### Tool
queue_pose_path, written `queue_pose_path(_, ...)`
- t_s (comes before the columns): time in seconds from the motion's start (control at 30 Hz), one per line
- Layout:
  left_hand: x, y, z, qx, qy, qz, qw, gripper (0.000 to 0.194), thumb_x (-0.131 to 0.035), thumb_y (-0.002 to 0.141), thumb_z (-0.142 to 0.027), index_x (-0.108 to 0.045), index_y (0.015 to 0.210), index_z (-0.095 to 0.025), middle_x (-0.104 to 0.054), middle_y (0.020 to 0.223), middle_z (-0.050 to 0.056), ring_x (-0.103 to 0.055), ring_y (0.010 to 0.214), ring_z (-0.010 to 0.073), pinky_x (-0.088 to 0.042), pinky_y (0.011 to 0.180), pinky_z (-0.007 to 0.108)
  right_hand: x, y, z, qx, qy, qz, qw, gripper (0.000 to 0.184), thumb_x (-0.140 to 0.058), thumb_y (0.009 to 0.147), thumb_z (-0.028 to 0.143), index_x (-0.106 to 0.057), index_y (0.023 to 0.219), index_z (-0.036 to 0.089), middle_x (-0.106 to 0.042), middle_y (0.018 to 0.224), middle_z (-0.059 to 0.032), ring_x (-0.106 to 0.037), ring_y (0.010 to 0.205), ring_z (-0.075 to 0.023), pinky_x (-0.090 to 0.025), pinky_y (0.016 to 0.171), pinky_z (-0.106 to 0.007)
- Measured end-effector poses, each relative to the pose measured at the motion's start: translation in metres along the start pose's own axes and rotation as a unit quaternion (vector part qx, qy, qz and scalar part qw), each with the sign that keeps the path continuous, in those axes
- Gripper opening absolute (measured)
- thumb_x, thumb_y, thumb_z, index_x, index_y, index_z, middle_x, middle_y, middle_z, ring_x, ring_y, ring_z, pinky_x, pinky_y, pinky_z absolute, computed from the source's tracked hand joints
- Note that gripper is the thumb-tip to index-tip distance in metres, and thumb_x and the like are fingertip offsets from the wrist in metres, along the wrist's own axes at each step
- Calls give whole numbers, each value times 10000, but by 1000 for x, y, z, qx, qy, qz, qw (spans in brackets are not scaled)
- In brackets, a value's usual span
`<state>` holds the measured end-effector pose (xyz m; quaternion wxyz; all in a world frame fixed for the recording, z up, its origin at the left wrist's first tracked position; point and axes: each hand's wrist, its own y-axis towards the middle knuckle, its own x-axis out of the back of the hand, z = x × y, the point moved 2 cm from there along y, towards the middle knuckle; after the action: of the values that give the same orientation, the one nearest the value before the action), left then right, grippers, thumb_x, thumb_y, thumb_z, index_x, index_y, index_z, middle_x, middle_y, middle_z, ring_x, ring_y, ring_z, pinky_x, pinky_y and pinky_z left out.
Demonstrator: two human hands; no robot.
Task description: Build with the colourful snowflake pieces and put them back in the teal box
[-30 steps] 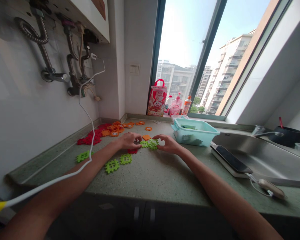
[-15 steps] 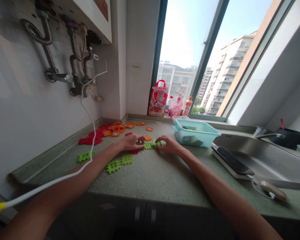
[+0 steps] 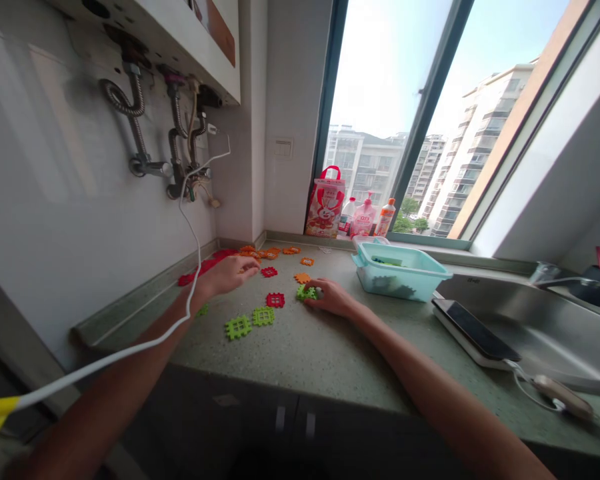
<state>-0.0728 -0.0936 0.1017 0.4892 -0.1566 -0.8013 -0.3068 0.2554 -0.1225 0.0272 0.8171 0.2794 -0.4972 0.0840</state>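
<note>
Flat plastic grid tiles lie scattered over a speckled green counter (image 3: 310,353). My right hand (image 3: 330,297) rests on the counter with its fingers closed on a green joined tile piece (image 3: 306,292). My left hand (image 3: 230,272) reaches out to the left, fingers extended over the orange tile pile (image 3: 260,253) by the wall, with nothing in it. A red tile (image 3: 275,300) lies between the hands, and another red tile (image 3: 269,271) sits further back. Two green tiles (image 3: 250,321) lie nearer to me. A single orange tile (image 3: 303,277) sits behind the green piece.
A teal plastic tub (image 3: 400,270) stands right of my right hand. A phone (image 3: 473,321) lies on a white slab beside the steel sink (image 3: 540,320). Bottles and a red bag (image 3: 326,203) stand on the window sill. A white cable (image 3: 190,220) hangs across the left.
My left hand let go of the green piece and moved left and back toward the orange pile, uncovering a red tile. My right hand stays on the green piece. The view shifted left.
</note>
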Motion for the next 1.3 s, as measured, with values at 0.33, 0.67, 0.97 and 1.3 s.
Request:
queue_pose_path(0.33, -19, -179, 9, 90, 86, 73, 990, 826, -440, 949, -773, -369, 1622, -298, -312, 1691, 71, -276, 1559, 350, -262, 1264, 520, 20, -7, 7, 37, -104, 19, 994, 350, -788, 809, 409, -747, 1122, 259, -740, 1038, -69, -683, 941, -228, -475, 903, -333)
queue_pose_path(0.67, -50, -99, -53, -60, 43, 118, 990, 816, -529, 911, -773, -364, 1611, -386, -328, 1685, 86, -373, 1498, 405, -297, 1217, 600, 165, -77, -57, -89, -244, -419, 870, 417, -614, 931, 520, -714, 1197, 216, -718, 1160, -136, -624, 1081, -315, -409, 975, -440)
queue_pose_path(0.97, -87, -35, -106, -221, -24, 163, 961, 671, -647, 887, -689, -572, 1469, -364, -538, 1512, 88, -494, 1396, 353, -341, 1203, 509, 167, -91, -85, -173, -297, -398, 851, 398, -577, 964, 484, -752, 1204, 218, -695, 1264, -164, -564, 1197, -385, -439, 959, -533)
queue_pose_path(1.3, -130, 56, -80, -193, -49, 127, 972, 914, -731, 802, -707, -459, 1547, -252, -524, 1535, 143, -465, 1440, 326, -361, 1199, 464, 68, -37, -13, -34, -24, 42, 998, 377, -704, 891, 546, -788, 1107, 249, -785, 969, -56, -728, 813, -210, -541, 761, -304)
